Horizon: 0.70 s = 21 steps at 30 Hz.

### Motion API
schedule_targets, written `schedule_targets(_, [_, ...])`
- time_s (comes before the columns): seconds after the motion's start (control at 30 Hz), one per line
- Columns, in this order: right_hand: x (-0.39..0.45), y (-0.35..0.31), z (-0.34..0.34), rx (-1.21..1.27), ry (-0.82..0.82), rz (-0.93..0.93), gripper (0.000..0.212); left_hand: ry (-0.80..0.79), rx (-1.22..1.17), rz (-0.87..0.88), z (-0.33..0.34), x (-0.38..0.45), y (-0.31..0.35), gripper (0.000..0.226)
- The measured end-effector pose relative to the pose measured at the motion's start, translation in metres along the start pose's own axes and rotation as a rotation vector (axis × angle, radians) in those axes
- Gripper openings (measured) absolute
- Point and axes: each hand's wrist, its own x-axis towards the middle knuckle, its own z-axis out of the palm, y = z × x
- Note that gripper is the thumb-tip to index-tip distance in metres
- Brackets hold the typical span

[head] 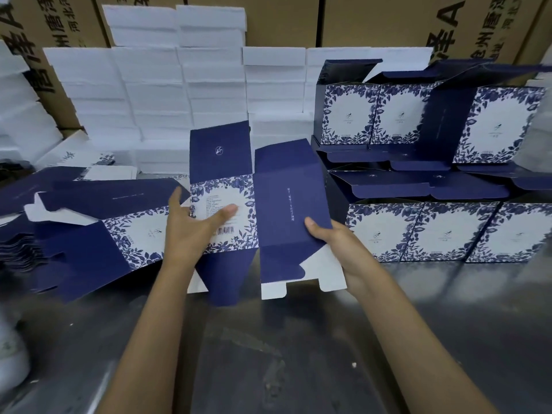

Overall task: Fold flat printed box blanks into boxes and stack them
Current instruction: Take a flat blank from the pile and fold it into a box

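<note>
I hold one box blank (286, 201), navy with a white floral panel, partly opened above the steel table (268, 354). My left hand (191, 228) grips its left side, thumb lying across the white floral panel near the barcode. My right hand (331, 243) pinches the lower right edge of the navy panel, thumb on top. A heap of flat blanks (83, 234) lies to the left. Folded boxes (448, 231) with open lids stand stacked in two tiers on the right.
Tall stacks of white inner boxes (179, 94) fill the back of the table. Brown shipping cartons (373, 22) form a wall behind them. A white object (10, 354) sits at the left edge.
</note>
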Motion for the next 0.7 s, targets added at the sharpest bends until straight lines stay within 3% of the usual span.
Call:
schedule_targets(0.1, [-0.002, 0.002, -0.006, 0.049, -0.019, 0.058, 0.024, -0.152, -0.161, -0.108, -0.012, 0.005, -0.006, 0.045])
schedule_targets(0.17, [-0.003, 0.002, -0.008, 0.107, -0.040, 0.099, 0.031, -0.151, -0.199, -0.112, -0.016, 0.009, -0.012, 0.024])
schedule_targets(0.2, [-0.003, 0.003, -0.008, 0.118, -0.038, 0.109, 0.031, -0.140, -0.187, -0.094, -0.018, 0.011, -0.013, 0.028])
schedule_targets(0.3, [0.000, 0.007, -0.002, 0.045, 0.035, 0.055, 0.031, -0.163, -0.129, -0.063, -0.019, 0.014, -0.015, 0.070])
schedule_targets(0.33, [0.002, 0.009, 0.000, 0.007, 0.071, 0.023, 0.031, -0.163, -0.109, -0.063, -0.019, 0.014, -0.016, 0.067])
schedule_targets(0.43, [0.004, 0.012, 0.002, -0.059, 0.116, -0.005, 0.028, -0.147, -0.074, -0.041, -0.018, 0.015, -0.020, 0.019])
schedule_targets(0.53, [0.002, 0.011, 0.001, -0.036, 0.078, 0.017, 0.028, -0.103, -0.009, 0.019, -0.017, 0.010, -0.016, 0.028])
schedule_targets(0.7, [0.003, 0.008, 0.003, 0.021, 0.150, -0.005, 0.033, -0.183, 0.014, 0.067, -0.017, 0.006, -0.011, 0.016])
